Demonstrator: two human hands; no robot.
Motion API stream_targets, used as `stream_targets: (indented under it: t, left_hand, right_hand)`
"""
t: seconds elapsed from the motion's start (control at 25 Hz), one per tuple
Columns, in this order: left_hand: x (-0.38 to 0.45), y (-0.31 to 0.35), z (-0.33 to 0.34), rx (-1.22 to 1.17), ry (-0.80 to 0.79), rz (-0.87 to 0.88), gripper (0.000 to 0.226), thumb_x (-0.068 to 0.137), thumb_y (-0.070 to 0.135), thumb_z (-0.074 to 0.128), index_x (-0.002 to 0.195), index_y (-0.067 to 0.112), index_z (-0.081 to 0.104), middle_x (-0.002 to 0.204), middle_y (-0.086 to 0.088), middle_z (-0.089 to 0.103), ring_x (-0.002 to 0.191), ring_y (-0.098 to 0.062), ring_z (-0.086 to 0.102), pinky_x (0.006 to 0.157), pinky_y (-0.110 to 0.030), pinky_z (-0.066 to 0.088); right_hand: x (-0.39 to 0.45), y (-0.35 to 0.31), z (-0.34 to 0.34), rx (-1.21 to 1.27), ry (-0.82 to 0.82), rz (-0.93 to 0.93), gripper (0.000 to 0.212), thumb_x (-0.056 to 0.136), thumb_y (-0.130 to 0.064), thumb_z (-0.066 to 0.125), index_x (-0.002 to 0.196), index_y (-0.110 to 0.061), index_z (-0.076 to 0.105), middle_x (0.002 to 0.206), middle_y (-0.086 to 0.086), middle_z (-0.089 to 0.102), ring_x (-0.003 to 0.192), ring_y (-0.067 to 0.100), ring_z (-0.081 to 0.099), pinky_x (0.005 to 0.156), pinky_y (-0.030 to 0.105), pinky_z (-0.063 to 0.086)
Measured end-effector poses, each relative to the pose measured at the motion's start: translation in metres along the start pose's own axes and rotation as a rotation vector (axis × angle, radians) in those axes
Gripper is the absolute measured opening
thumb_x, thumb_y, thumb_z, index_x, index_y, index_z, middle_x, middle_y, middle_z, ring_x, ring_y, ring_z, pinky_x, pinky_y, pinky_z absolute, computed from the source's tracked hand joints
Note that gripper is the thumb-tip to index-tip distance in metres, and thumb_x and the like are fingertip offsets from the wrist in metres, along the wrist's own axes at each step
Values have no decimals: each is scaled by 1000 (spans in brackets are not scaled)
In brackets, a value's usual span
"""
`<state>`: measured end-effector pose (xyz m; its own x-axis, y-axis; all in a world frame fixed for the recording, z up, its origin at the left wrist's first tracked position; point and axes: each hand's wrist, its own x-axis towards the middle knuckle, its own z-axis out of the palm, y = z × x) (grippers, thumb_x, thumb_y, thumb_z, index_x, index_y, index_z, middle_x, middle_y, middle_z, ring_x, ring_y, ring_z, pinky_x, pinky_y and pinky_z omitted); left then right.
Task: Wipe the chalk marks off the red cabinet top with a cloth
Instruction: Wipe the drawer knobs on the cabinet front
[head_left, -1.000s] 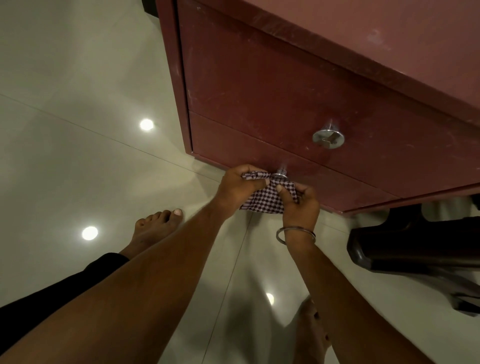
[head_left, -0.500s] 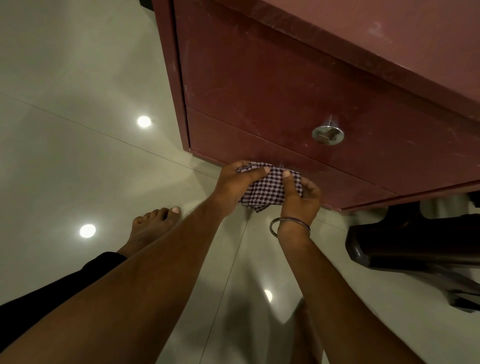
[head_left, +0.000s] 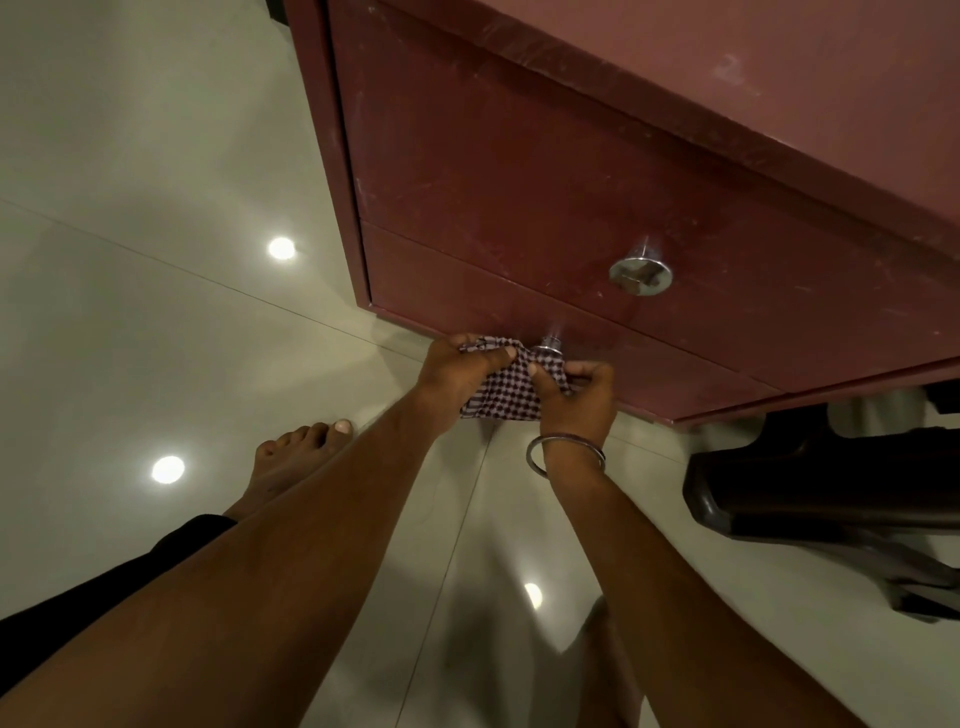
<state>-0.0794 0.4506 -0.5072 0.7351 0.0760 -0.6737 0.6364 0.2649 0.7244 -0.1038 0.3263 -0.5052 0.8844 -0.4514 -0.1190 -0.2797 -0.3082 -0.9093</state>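
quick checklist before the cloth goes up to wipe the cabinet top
1. Cloth in hand: ok, left hand and right hand both pinch it.
2. Cloth free of the lower knob: cannot tell, its edge sits right at the knob.
3. Cloth bunched for wiping: not ok, it is stretched between the hands.
4. Cabinet top reachable: ok, nothing seen on the visible part.
5. Marks to wipe: ok, a pale smudge shows on top.
6. Drawers shut: ok, both fronts look flush.
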Motion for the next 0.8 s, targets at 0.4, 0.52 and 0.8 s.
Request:
stream_targets:
  t: [0.4, 0.52, 0.8]
  left_hand:
    - [-5, -10, 7, 102, -95, 223, 23, 83, 2, 71, 104, 8, 69, 90, -4, 70, 81, -14, 66, 70, -27, 58]
    - [-2, -10, 8, 132, -71, 223, 19, 84, 6, 70, 102, 12, 70, 94, -5, 72, 87, -18, 68, 74, -31, 59]
    - [-5, -9, 16, 229, -24, 292, 19, 83, 7, 71, 100, 14, 73, 94, -4, 73, 89, -20, 69, 78, -30, 58]
  right_hand:
    - [-3, 12, -14, 52, 4, 13, 30, 80, -7, 73, 104, -5, 55, 95, 2, 63, 82, 10, 61, 64, 7, 51]
    - [2, 9, -13, 0, 28, 1, 26, 82, -7, 71, 105, -3, 60, 96, 4, 64, 83, 12, 60, 61, 2, 47]
    - [2, -2, -17, -99, 56, -37, 25, 84, -1, 65, 110, -3, 68, 108, 11, 70, 95, 13, 62, 77, 12, 49]
